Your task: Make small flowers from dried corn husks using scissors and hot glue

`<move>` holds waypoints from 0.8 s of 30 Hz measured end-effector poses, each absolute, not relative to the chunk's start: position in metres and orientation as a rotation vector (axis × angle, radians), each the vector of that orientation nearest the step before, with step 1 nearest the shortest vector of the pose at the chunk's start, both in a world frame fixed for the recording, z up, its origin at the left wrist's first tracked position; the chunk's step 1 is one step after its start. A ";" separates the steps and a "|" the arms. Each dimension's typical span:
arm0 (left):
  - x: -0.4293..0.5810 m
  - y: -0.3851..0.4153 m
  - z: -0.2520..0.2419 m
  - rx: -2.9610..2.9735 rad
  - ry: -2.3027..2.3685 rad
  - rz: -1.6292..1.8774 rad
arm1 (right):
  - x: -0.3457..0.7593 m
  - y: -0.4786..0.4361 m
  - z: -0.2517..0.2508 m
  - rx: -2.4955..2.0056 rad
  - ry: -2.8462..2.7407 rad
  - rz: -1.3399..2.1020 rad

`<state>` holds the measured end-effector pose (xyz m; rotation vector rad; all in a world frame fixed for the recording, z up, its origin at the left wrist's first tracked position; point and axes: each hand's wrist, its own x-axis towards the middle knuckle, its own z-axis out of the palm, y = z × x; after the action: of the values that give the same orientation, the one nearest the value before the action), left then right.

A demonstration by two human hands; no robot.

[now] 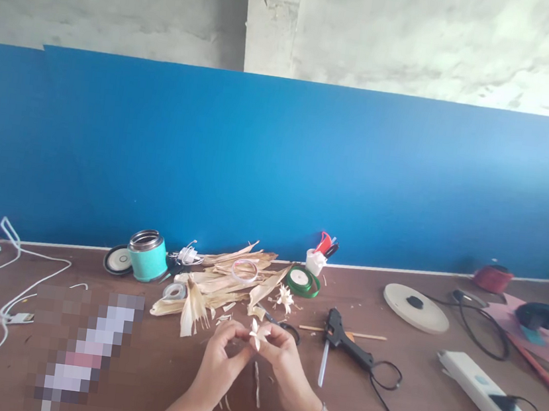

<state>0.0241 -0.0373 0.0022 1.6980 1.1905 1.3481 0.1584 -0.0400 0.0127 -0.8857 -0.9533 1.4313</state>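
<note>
Left of the glue gun (pixel 334 328), head view: left hand (pixel 222 357) and right hand (pixel 288 362) pinch a pale petalled piece (pixel 255 331) between fingertips, probably lightly to spare it; dry husks (pixel 217 284) farther back-left of the gun, seemingly for easy reach.

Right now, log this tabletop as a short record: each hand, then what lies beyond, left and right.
Left hand: fingertips at a pale petalled piece
Right hand: thumb and fingers pinching that piece
Beyond hands: dried husks, loose pale flower, green ribbon roll
Left: open turquoise container
Right: black glue gun, white power strip
</note>
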 end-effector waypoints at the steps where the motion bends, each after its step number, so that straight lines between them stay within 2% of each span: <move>1: 0.024 -0.037 0.002 1.690 1.213 1.378 | 0.158 -0.040 0.013 -0.893 -0.956 1.399; 6: 0.022 -0.037 0.002 1.693 1.205 1.533 | 0.157 -0.040 0.015 -0.953 -1.022 1.259; 24: 0.019 -0.032 -0.008 1.668 1.292 1.624 | 0.151 -0.045 0.000 -1.049 -1.462 0.811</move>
<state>0.0190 -0.0316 -0.0080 1.6677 1.2919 1.6237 0.1508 -0.0449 -0.0001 -1.0486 -1.4620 0.8110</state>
